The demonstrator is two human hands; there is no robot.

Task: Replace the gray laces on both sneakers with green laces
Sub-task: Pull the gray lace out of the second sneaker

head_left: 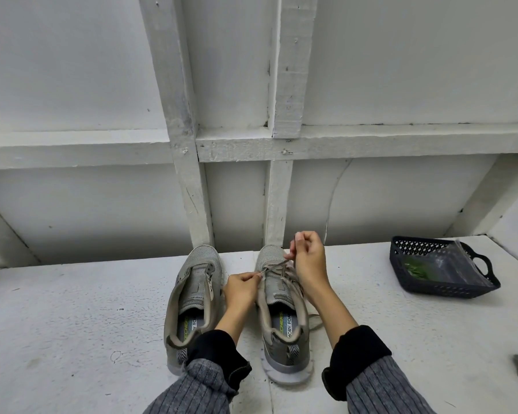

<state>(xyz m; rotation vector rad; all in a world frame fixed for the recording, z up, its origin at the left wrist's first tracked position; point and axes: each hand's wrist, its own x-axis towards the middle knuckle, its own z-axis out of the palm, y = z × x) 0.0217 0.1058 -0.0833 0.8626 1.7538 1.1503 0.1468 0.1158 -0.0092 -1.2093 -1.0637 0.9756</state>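
Both hands work the gray lace point(277, 268) on the right sneaker point(283, 309). The left hand point(240, 289) pinches one strand just left of the tongue; the right hand point(307, 258) pinches the other end, raised above the toe. Well right, a dark basket point(449, 289) holds the green laces point(416, 269).

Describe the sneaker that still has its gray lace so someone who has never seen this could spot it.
On the white table by the white wall, two gray sneakers stand side by side, toes toward the wall. It is the right sneaker, nearer the dark basket. Unlike the bare left sneaker, a gray lace crosses it, pinched by the left hand and right hand.
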